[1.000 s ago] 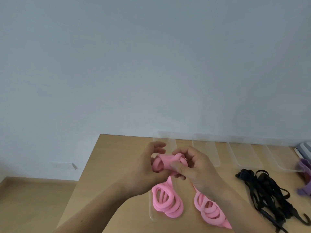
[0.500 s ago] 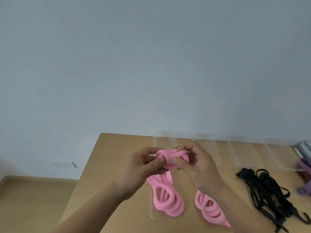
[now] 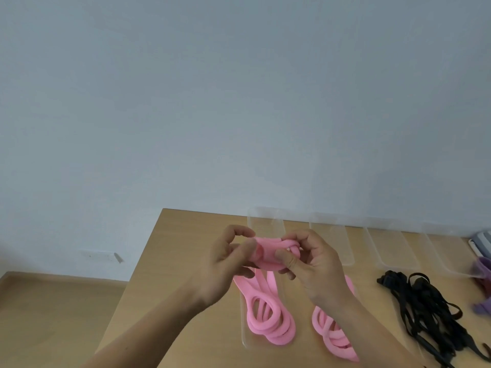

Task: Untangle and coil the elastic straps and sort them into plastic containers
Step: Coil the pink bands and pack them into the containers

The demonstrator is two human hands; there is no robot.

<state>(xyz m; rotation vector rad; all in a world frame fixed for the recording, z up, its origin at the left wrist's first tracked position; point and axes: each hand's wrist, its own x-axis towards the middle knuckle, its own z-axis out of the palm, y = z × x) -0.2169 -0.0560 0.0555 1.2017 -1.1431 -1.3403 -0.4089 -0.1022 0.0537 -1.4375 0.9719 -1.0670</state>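
Our left hand (image 3: pixel 225 264) and right hand (image 3: pixel 316 266) each pinch the knotted pink strap (image 3: pixel 268 252) with curled fingers above the table (image 3: pixel 186 248). Its loops trail toward 6 o'clock onto a clear tray (image 3: pixel 244 335). Bare wood reaches the table's edge at 9 o'clock, and black straps (image 3: pixel 425 301) crowd 3 o'clock.

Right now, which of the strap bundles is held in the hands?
The pink strap, pinched between the left hand and right hand. The black tangle and the purple one lie untouched at the right.
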